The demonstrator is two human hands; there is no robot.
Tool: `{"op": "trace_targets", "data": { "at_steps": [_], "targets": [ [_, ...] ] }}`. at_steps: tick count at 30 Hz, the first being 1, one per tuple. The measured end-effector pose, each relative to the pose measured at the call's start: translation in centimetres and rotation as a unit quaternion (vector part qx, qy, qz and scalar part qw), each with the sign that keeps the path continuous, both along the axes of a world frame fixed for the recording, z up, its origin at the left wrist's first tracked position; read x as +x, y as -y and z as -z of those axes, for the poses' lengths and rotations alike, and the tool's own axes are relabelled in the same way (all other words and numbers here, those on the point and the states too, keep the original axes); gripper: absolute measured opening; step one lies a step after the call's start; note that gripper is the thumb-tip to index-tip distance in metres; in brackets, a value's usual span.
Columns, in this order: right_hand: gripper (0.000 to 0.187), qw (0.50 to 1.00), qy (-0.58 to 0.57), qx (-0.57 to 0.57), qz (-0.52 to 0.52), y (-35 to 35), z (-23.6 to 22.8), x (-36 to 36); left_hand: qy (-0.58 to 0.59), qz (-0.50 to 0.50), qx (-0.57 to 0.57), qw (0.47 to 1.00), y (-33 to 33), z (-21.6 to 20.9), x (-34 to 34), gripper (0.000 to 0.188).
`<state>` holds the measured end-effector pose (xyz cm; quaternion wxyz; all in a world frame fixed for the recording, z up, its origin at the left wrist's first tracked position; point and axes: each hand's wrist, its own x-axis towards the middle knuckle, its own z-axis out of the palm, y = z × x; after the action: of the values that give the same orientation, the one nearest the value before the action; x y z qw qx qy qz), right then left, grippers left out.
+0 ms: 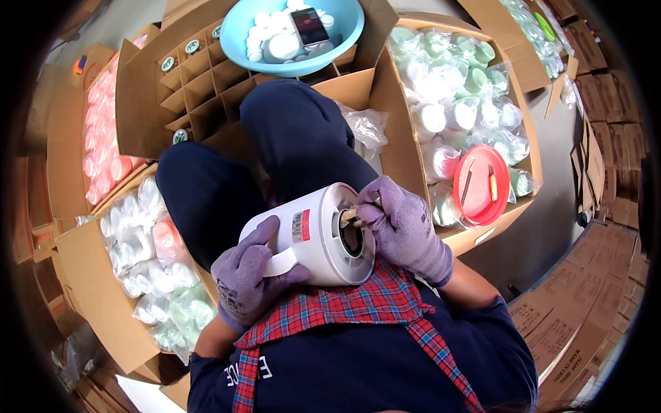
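A white jug-like vessel (320,234) with a side handle and a red-and-white label lies tilted across my lap. My left hand (255,275), in a purple-grey glove, is closed around its handle (281,263) and steadies its side. One round end faces right, with a dark opening (352,241) in its middle. At that opening my gloved right hand (399,220) pinches a thin tan piece (350,215), whose tip reaches the opening's rim. Its exact kind is partly hidden by my fingers.
A blue basin (296,67) with white round parts and a phone (310,27) rests on a divided carton (200,82). Cartons of bagged green and white vessels (461,96) flank me. A red tray (482,184) with small tools sits on the right one.
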<state>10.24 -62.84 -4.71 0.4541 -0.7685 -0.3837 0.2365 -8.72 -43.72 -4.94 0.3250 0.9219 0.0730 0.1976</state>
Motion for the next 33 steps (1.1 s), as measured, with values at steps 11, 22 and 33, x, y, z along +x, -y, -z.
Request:
{"op": "trace_targets", "data": {
  "at_steps": [11, 22, 33],
  "targets": [
    [0.019, 0.968, 0.185, 0.073, -0.154, 3.1, -2.4, 3.8, -0.119, 0.003, -0.147, 0.982, 1.2, -0.5, -0.1, 0.055],
    [0.025, 0.974, 0.139, 0.095, -0.153, 2.4, -2.1, 3.8, -0.018, 0.059, 0.013, 0.998, -0.1, -0.4, 1.0, 0.063],
    [0.022, 0.979, 0.124, 0.076, -0.141, 0.0, -2.4, 4.6, -0.066, 0.008, -0.092, 0.993, -1.4, -0.9, 0.9, 0.060]
  ]
}}
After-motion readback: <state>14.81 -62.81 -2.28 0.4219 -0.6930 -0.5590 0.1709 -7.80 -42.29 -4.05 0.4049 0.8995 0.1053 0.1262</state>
